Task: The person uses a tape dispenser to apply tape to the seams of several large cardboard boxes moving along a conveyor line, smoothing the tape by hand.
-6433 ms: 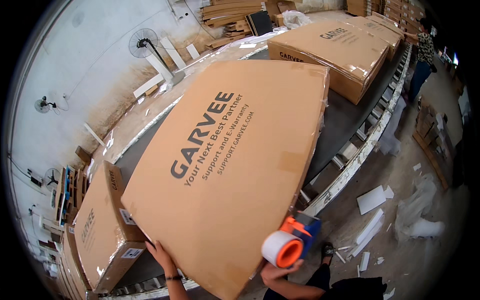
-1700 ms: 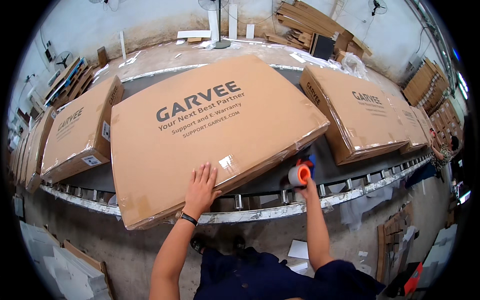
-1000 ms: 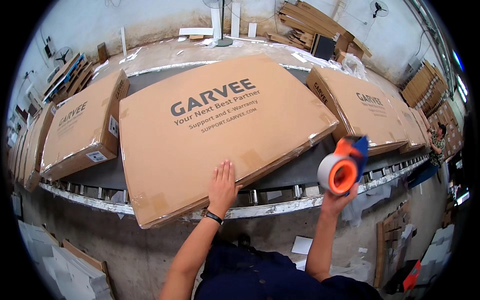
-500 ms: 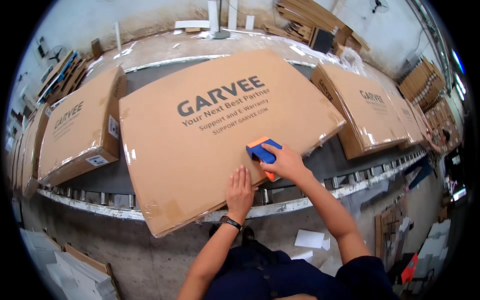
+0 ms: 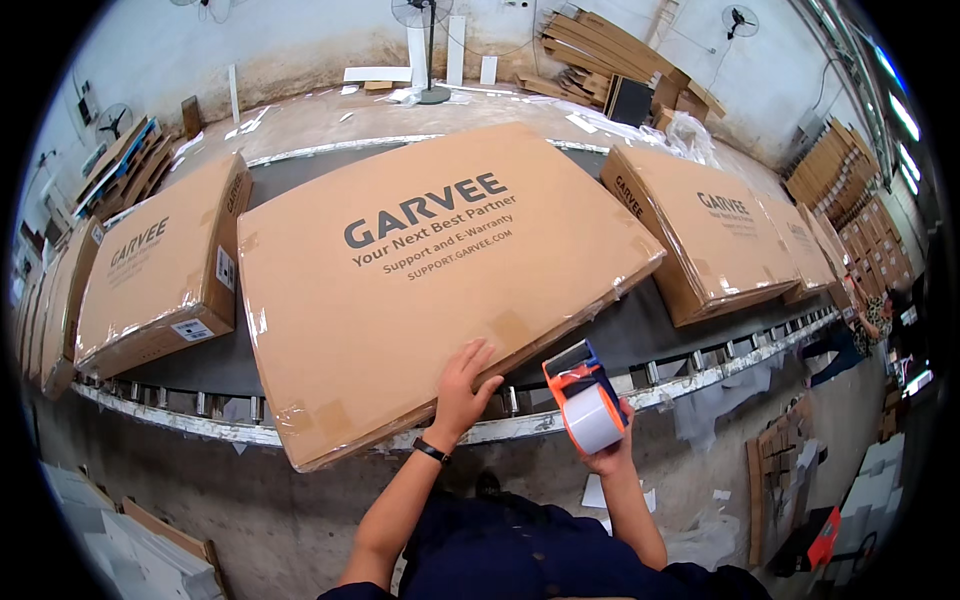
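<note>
A large brown cardboard box (image 5: 350, 320) lies flat and askew on a roller conveyor, clear tape shining along its edges and corners. My left hand (image 5: 465, 388), a dark band on its wrist, rests with its fingers stretched out on the box's near edge. Just right of the box, above the conveyor's front rail, my right hand (image 5: 612, 450) grips a blue and orange tape dispenser (image 5: 585, 395) loaded with a roll of whitish tape. The dispenser is apart from the box. Part of my right hand is hidden behind the roll.
The conveyor (image 5: 540, 430) has a worn white rail and metal rollers. Cartons stand to the left (image 5: 160, 260) and right (image 5: 710, 240). Far right is another person (image 5: 850, 335). A standing fan (image 5: 433, 60) and stacked cardboard (image 5: 610, 55) are beyond; white sheets (image 5: 150, 555) lie low left.
My right hand has lifted the tape dispenser off the box and brought it right and nearer me, turning it so the roll shows. My left hand stays at the box's edge, its thumb now spread.
</note>
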Tool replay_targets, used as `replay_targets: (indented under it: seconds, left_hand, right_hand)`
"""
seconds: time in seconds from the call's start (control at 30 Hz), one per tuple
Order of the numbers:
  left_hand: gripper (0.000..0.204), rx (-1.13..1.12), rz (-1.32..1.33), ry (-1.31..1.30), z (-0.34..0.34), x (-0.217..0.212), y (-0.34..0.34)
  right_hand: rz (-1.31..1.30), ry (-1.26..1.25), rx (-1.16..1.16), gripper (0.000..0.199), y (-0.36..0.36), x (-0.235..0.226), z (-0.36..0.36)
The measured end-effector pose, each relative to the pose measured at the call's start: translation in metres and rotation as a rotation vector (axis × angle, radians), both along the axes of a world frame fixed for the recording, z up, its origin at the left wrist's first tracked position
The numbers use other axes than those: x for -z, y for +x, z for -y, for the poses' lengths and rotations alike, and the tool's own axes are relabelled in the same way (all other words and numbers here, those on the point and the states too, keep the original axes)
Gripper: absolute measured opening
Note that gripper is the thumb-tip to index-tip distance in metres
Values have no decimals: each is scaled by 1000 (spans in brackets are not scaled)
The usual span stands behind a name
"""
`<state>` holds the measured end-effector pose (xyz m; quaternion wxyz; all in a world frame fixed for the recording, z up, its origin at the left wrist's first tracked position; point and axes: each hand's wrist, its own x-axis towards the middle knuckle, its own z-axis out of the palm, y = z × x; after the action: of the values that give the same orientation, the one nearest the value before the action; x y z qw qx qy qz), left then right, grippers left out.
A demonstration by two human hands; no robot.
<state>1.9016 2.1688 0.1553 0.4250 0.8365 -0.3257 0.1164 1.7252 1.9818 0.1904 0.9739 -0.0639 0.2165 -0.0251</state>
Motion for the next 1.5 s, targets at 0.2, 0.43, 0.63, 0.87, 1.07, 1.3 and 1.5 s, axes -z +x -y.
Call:
replay_targets:
  seconds: [0.2, 0.43, 0.63, 0.87, 1.07, 1.3, 1.5]
  left_hand:
    - [39, 419, 70, -289, 21, -58, -55]
    - [38, 355, 78, -252, 13, -64, -70]
    - [21, 257, -373, -350, -10, -63, -82]
    - [9, 24, -430, -335, -86, -102, -21]
    - [38, 354, -444, -255, -63, -78, -88]
    - [16, 282, -382, -408, -60, -71, -93]
    - [8, 244, -546, -588, -63, -64, -91]
  right_hand:
    - [45, 42, -67, 65, -29, 2, -13]
    - [-111, -172, -93, 67, -46, -5, -37]
    - [-226, -245, -93, 65, -58, -1, -52]
    - [-251, -497, -286, 69, -101, -14, -71]
    - [-271, -417, -210, 74, -81, -27, -99]
    - [-273, -513, -82, 66, -69, -34, -134]
    - [-152, -562, -28, 62, -73, -40, -150]
